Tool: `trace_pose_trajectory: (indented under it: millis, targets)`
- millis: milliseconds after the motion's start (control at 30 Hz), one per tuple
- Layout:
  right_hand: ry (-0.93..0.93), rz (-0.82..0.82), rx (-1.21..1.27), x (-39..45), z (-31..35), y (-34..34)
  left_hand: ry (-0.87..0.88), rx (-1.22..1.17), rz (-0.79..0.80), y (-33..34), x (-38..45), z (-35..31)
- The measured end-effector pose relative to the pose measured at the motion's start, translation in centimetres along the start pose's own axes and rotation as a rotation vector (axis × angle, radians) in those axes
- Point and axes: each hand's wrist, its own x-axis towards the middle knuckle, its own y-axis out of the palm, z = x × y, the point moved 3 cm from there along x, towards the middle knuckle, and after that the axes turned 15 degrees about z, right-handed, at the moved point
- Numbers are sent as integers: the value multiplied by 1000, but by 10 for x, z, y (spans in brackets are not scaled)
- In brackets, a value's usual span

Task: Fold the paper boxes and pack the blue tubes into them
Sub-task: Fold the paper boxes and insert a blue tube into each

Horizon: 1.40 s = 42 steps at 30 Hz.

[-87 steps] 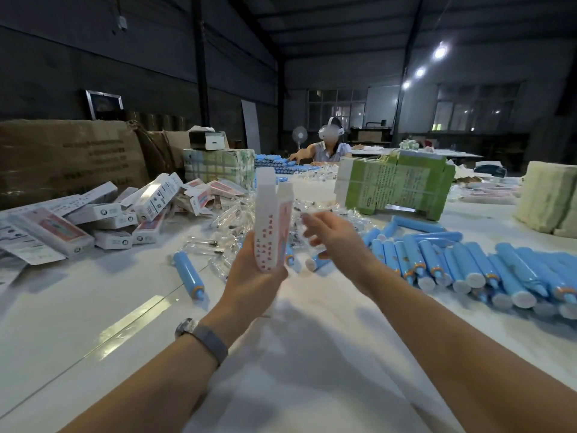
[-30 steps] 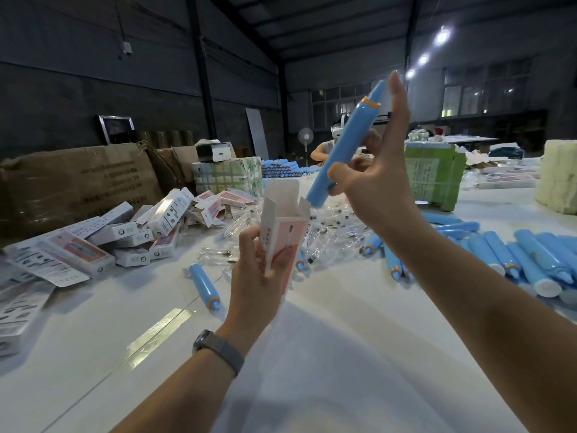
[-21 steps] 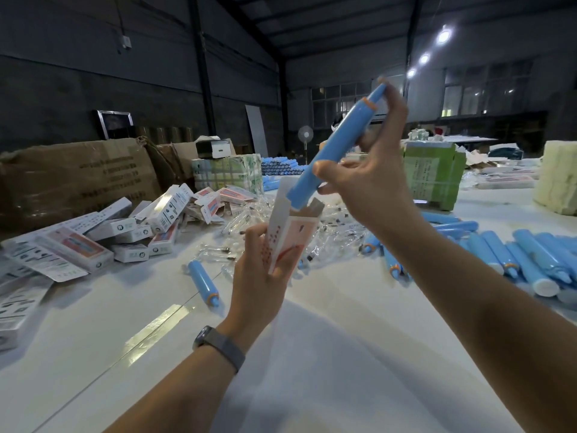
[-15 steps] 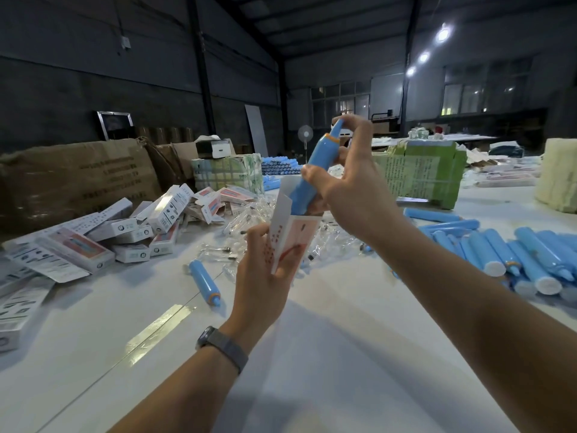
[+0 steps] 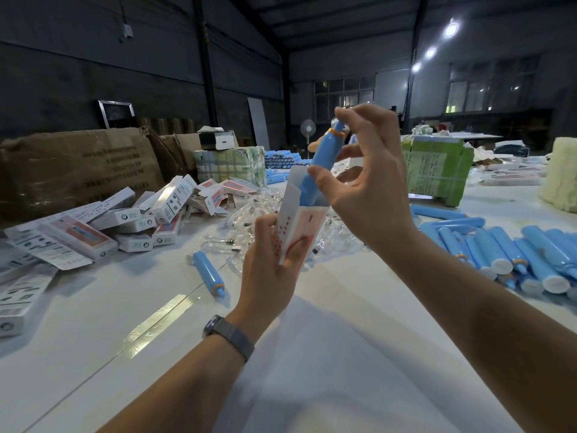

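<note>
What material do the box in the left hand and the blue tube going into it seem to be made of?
Box: thin printed card, matte; its open flaps are sheet-thin with sharp creases. Tube: probably smooth plastic, slightly glossy, with soft highlights along the blue body and an orange ring near the top; coated metal cannot be ruled out. The left hand grips the box, and the right hand pinches the tube.

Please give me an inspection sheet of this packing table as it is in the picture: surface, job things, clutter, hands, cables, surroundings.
Surface: white table, glossy.
Job's things: blue tube partly inside the open paper box; loose tubes at right; one tube alone at left.
Clutter: packed boxes piled at left; clear wrappers in the middle.
Hands: left hand holds the box; right hand pinches the tube.
Cables: nothing seen.
Surroundings: brown cartons, green bundle, dim warehouse.
</note>
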Motion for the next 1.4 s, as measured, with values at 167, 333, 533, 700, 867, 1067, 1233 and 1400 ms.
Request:
trace_pose_trajectory:
  millis: [167,333,533,700,867,1067,1233,1400]
  targets:
    - [-13,2,1,2,-3,0,0,-5,-7,-1,0,1]
    - [22,243,74,-12,-5,23,-9,-18,-32,-2,0,7]
    - [193,33,285,-16,-47,32,-5,-47,-71,-4,1,11]
    - [377,884,-426,-47,-107,87,26,-66,-90,-1,1,13]
    - [356,885,-525,-56,-121,108,43,-37,-89,0,0,16]
    - [359,769,-463,-47,-121,86,4,-85,-111,0,0,17]
    - [470,148,347,-12,-74,28,56,-54,-129,1,-1,17]
    - [347,-8,955,17,-11,-30,49,27,-164,1,0,23]
